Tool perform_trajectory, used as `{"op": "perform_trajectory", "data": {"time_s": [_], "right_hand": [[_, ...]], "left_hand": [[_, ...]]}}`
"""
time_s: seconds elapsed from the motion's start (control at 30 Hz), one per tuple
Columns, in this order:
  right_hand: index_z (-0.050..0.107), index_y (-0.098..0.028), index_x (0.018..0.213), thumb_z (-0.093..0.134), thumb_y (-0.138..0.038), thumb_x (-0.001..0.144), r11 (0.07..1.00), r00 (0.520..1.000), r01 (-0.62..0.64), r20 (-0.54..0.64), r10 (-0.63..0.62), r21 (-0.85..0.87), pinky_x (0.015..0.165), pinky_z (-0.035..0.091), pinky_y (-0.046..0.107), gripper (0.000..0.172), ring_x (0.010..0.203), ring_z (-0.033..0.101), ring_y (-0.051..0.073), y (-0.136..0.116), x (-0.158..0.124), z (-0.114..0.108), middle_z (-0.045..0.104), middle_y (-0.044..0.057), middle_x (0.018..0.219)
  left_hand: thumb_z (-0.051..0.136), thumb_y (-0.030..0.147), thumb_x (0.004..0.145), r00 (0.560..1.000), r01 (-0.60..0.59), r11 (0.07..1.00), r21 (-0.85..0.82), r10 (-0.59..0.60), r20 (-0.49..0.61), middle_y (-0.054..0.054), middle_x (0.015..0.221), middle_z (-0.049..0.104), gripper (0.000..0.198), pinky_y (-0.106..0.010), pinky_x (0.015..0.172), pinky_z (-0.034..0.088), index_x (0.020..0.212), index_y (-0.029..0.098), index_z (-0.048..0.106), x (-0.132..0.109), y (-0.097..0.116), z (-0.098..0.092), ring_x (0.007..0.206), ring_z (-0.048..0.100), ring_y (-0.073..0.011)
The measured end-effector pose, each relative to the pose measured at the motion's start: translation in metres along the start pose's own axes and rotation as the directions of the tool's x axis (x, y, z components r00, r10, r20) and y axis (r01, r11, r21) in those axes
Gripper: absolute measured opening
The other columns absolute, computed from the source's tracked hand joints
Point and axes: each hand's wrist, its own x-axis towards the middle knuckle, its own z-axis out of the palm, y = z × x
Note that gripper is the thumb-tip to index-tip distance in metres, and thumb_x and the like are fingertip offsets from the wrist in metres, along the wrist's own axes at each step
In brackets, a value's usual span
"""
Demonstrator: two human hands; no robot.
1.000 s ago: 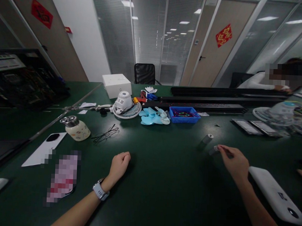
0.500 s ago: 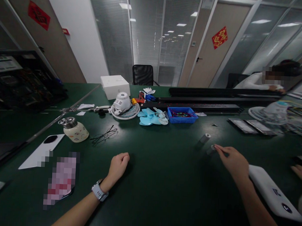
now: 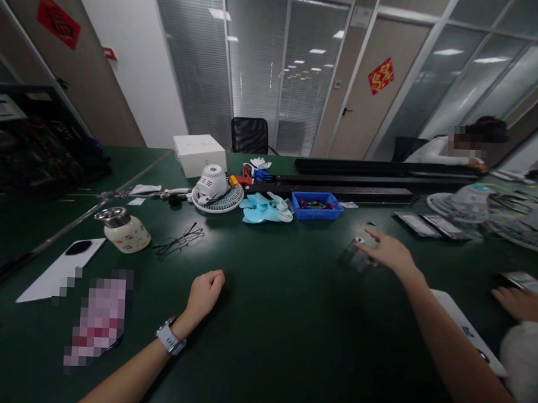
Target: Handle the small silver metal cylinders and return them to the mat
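My left hand (image 3: 206, 292) rests on the green table as a loose fist, a watch (image 3: 171, 337) on its wrist. Nothing shows between its curled fingers. On the right, my right hand (image 3: 394, 254) reaches over two small grey cylinders that look like battery cells. Its thumb and forefinger are apart beside the top of the farther cylinder (image 3: 355, 245). The nearer cylinder (image 3: 366, 264) stands under the hand, partly hidden and blurred. Whether the fingertips touch the farther one, I cannot tell.
Glasses (image 3: 180, 240), a cream flask (image 3: 127, 234) and a white phone (image 3: 61, 269) lie left. Behind are a fan part (image 3: 218, 198), blue blades (image 3: 265, 208) and a blue tray (image 3: 317, 211). A white device (image 3: 466, 329) lies beside my right forearm; another person's hand (image 3: 516, 302) is farther right.
My right hand has left the nearer cylinder, and its pinch has opened as it moved over to the farther one. My left hand keeps its fist. The view has shifted slightly.
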Motion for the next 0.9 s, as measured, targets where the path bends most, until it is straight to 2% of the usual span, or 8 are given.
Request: {"op": "perform_trajectory", "data": {"time_s": [0.1,0.17,0.3,0.4,0.5,0.67,0.77,0.9], "right_hand": [[0.071,-0.019,0.105,0.069,-0.052,0.064,1.000,0.971,0.007,0.238,-0.002,-0.020,0.064,0.048,0.031,0.053,0.076,0.066,0.025,-0.005,0.034,0.007,0.072,0.010,0.085],[0.075,-0.019,0.091,0.073,-0.045,0.060,1.000,0.957,0.017,0.290,-0.013,-0.012,0.060,0.047,0.029,0.040,0.071,0.066,0.023,-0.009,0.044,0.011,0.072,0.008,0.077],[0.075,-0.019,0.083,0.074,-0.045,0.059,0.994,0.960,0.026,0.275,-0.054,0.103,0.052,0.045,0.028,0.035,0.060,0.063,0.020,-0.032,0.035,0.008,0.070,0.005,0.068],[0.075,-0.022,0.087,0.073,-0.046,0.062,0.955,0.939,0.124,0.278,-0.200,0.269,0.056,0.048,0.028,0.035,0.063,0.064,0.019,-0.082,0.010,0.004,0.071,0.004,0.074],[0.074,-0.023,0.092,0.073,-0.043,0.063,0.851,0.868,0.304,0.244,-0.433,0.429,0.065,0.050,0.029,0.034,0.071,0.066,0.019,-0.151,-0.020,0.006,0.072,0.002,0.081],[0.071,-0.024,0.099,0.070,-0.033,0.067,0.624,0.749,0.449,0.111,-0.653,0.640,0.077,0.050,0.029,0.033,0.084,0.066,0.019,-0.240,-0.066,0.023,0.072,0.002,0.092],[0.070,-0.023,0.102,0.065,-0.024,0.069,0.511,0.761,0.410,0.025,-0.648,0.755,0.082,0.048,0.029,0.033,0.090,0.065,0.019,-0.259,-0.084,0.034,0.071,0.003,0.099],[0.069,-0.022,0.103,0.064,-0.022,0.071,0.458,0.807,0.330,0.005,-0.590,0.825,0.080,0.047,0.029,0.032,0.087,0.063,0.018,-0.261,-0.095,0.042,0.069,0.003,0.096]], "left_hand": [[0.031,0.031,0.078,1.000,0.000,1.000,-0.006,0.000,-0.009,0.004,0.050,0.038,0.028,-0.023,0.054,0.027,0.052,0.020,0.036,0.000,0.001,0.000,0.052,0.042,-0.0121],[0.031,0.030,0.078,1.000,0.000,1.000,-0.014,0.000,-0.011,0.004,0.051,0.037,0.028,-0.023,0.055,0.027,0.052,0.020,0.036,-0.001,0.001,0.000,0.052,0.042,-0.0119],[0.032,0.028,0.079,1.000,0.001,1.000,-0.023,-0.001,-0.011,0.004,0.051,0.037,0.028,-0.023,0.054,0.027,0.052,0.020,0.036,-0.001,0.000,0.001,0.051,0.042,-0.0118],[0.033,0.027,0.079,1.000,-0.001,0.999,-0.044,0.001,0.009,0.004,0.050,0.041,0.029,-0.024,0.055,0.029,0.051,0.020,0.040,0.000,0.000,0.001,0.053,0.044,-0.0127],[0.035,0.024,0.081,0.999,-0.034,0.993,-0.117,0.038,0.026,0.002,0.058,0.053,0.030,-0.025,0.062,0.036,0.057,0.019,0.053,-0.001,0.005,0.000,0.062,0.052,-0.0148],[0.050,0.033,0.088,0.981,-0.192,0.952,-0.238,0.187,-0.045,-0.005,0.098,0.066,0.027,-0.029,0.076,0.045,0.107,0.022,0.064,-0.009,0.030,0.004,0.087,0.058,-0.0180],[0.055,0.035,0.087,0.953,-0.300,0.921,-0.248,0.297,-0.052,-0.005,0.103,0.065,0.027,-0.030,0.085,0.045,0.110,0.023,0.064,-0.011,0.044,0.009,0.095,0.058,-0.0181],[0.055,0.035,0.089,0.951,-0.310,0.926,-0.215,0.305,-0.054,-0.004,0.096,0.066,0.023,-0.030,0.081,0.047,0.102,0.025,0.071,-0.004,0.049,0.011,0.090,0.059,-0.0174]]}}
